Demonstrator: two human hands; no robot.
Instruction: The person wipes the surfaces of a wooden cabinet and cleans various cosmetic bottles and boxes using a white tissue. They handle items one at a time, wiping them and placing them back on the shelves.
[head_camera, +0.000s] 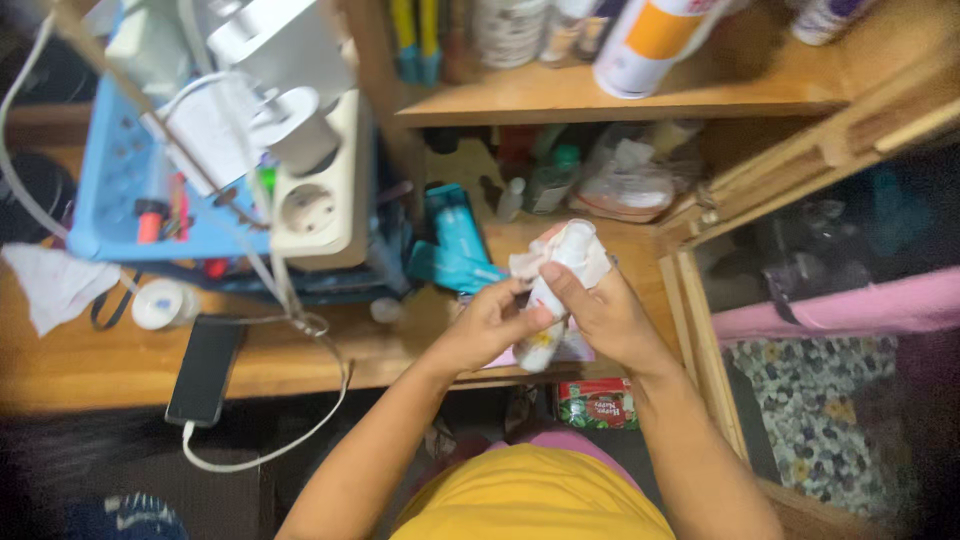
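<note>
Both my hands meet over the wooden desk (100, 365) on a white tube-shaped bottle (552, 300). My left hand (487, 325) grips its lower part, thumb on the side. My right hand (600, 315) holds the bottle from the right with a white tissue or cloth (590, 262) wrapped around its upper part. The bottle is tilted, its top pointing up and away from me. A pink sheet (575, 350) lies on the desk beneath it.
A teal tool (455, 245) lies just left of my hands. A black phone (205, 370) on a white cable, a power strip (320, 205), a blue basket (110, 190) and a crumpled tissue (55, 285) sit at left. Bottles fill the shelf (640, 100) above.
</note>
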